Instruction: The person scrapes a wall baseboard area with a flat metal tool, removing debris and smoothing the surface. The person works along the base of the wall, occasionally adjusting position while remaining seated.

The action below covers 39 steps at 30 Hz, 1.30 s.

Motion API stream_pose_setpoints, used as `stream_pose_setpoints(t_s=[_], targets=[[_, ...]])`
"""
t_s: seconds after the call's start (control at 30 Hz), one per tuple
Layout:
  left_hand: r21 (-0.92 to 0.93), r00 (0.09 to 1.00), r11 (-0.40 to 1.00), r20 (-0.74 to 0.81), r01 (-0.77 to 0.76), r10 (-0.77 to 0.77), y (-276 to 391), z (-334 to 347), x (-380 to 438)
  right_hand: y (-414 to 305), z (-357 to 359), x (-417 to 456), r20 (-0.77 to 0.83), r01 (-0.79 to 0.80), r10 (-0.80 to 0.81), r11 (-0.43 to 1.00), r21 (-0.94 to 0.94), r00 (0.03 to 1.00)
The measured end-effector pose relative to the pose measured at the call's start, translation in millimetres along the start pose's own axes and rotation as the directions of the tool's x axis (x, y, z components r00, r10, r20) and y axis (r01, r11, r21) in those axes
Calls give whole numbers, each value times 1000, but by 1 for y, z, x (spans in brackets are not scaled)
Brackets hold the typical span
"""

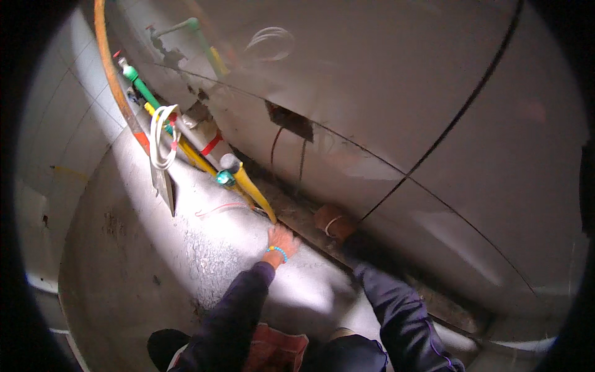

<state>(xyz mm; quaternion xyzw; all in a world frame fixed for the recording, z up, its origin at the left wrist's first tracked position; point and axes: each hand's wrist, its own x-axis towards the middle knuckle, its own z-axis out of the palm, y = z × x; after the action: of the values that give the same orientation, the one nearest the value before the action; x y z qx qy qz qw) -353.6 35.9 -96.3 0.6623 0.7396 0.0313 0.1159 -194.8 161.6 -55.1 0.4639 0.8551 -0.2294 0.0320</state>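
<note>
My left hand (282, 242), with a beaded bracelet at the wrist, lies blurred on the pale ledge (223, 232), near the lower end of a yellow pipe or tube (253, 188); I cannot tell whether it grips anything. My right hand (331, 221) reaches into the shadowed gap (297, 209) between the ledge and the large tiled wall panel (418, 116); its fingers are dark and what they touch is hidden. Up and left of my hands lie a coiled white cable (160, 137), a green pipe (146, 93) and a flat metal blade (161, 186).
An orange hose (111, 74) runs down from the top left to the ledge. The wall has a rectangular cutout (290, 121) with cables hanging from it. A red woven sack (279, 348) lies between my knees. A thin red wire (218, 207) rests on the ledge.
</note>
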Motion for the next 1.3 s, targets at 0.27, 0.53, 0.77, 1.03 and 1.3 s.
stream_pose_setpoints(t_s=[0.27, 0.53, 0.77, 1.03, 1.3], targets=[[-348, 988, 932, -145, -95, 47, -52, -20, -51, -60, -30, 3, -110, 41, -26, 990, 133, 994], [-160, 947, 947, -120, 277, -297, -138, -24, -12, -99, -19, 74, -40, 371, -380, 917, -144, 924], [57, 945, 993, 304, 108, -120, -147, -60, -4, 7, -27, 30, -46, 651, -653, 742, 159, 756], [95, 970, 994, 232, 53, -74, -226, -74, -68, -106, -127, -137, -50, 405, -419, 898, -172, 907], [-2, 992, 995, -79, 99, -98, -223, -45, 0, -160, 28, -61, 12, 339, -346, 911, -233, 938]])
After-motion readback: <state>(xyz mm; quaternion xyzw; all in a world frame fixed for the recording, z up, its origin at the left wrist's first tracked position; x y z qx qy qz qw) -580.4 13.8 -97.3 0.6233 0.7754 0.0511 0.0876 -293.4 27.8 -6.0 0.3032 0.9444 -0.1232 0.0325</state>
